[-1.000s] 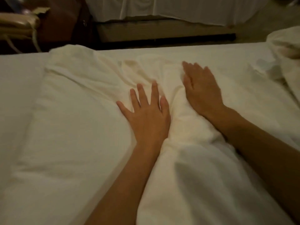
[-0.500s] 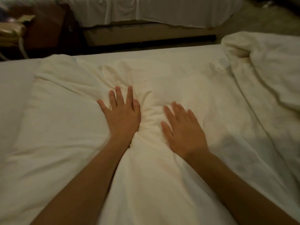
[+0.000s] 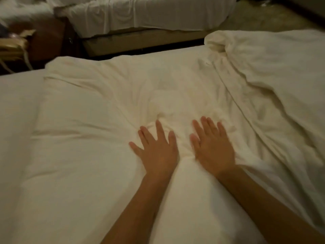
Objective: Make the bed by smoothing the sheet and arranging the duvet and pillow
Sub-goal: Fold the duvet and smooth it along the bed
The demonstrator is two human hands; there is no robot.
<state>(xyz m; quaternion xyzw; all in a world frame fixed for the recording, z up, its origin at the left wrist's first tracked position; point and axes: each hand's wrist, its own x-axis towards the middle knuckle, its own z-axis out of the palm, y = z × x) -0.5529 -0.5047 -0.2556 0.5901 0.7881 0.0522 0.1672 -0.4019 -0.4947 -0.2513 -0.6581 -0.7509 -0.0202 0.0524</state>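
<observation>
Head view looks down on a white duvet spread across the bed, with both hands laid on it near the middle. The left hand lies palm down, fingers straight and fanned, gripping nothing. The right hand sits just beside it, equally flat and splayed, its outline smeared by blur. Between them a raised ridge of cloth runs back toward the person, and creases radiate from the fingertips. This suggests the palms are pressing flat to push the trapped bulk outward rather than to lift it.

To the right, the rest of the duvet lies in a rumpled heap, not yet drawn out. On the left, a strip of bare sheet shows beside the duvet's edge. No pillow can be made out.

Beyond the bed stands a second bed and a dark wooden nightstand. Smoothing seems the step in hand, and the task looks far from finished.
</observation>
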